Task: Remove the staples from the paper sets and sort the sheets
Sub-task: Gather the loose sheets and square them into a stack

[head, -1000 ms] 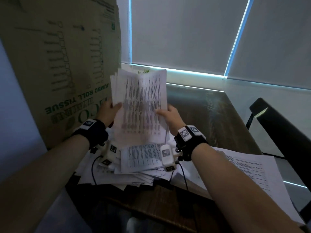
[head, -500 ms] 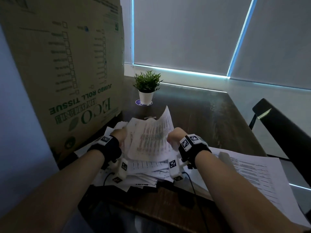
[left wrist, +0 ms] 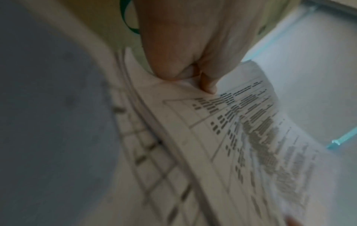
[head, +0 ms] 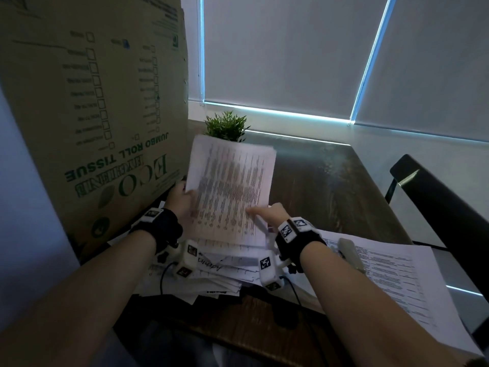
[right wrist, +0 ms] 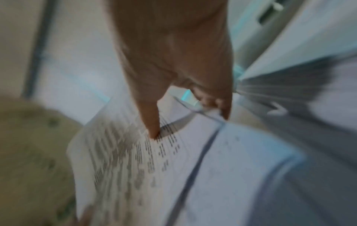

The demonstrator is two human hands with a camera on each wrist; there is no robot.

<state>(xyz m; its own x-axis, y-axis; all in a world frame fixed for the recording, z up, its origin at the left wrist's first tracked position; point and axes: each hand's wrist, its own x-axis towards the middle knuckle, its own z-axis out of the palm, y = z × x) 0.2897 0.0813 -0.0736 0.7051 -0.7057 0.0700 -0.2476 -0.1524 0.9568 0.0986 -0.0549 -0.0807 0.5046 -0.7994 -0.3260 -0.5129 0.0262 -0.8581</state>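
Both hands have the paper set (head: pixel 230 189) propped upright over the messy pile (head: pixel 211 271), left hand (head: pixel 182 200) pinching its left edge, right hand (head: pixel 270 215) thumb pressing the front, probably hunting the staple.

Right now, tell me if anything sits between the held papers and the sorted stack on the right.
Nothing visible blocks it. Both hands, left hand and right hand, hold the papers above the messy pile; the right-hand stack lies beside it, with a pale object on top.
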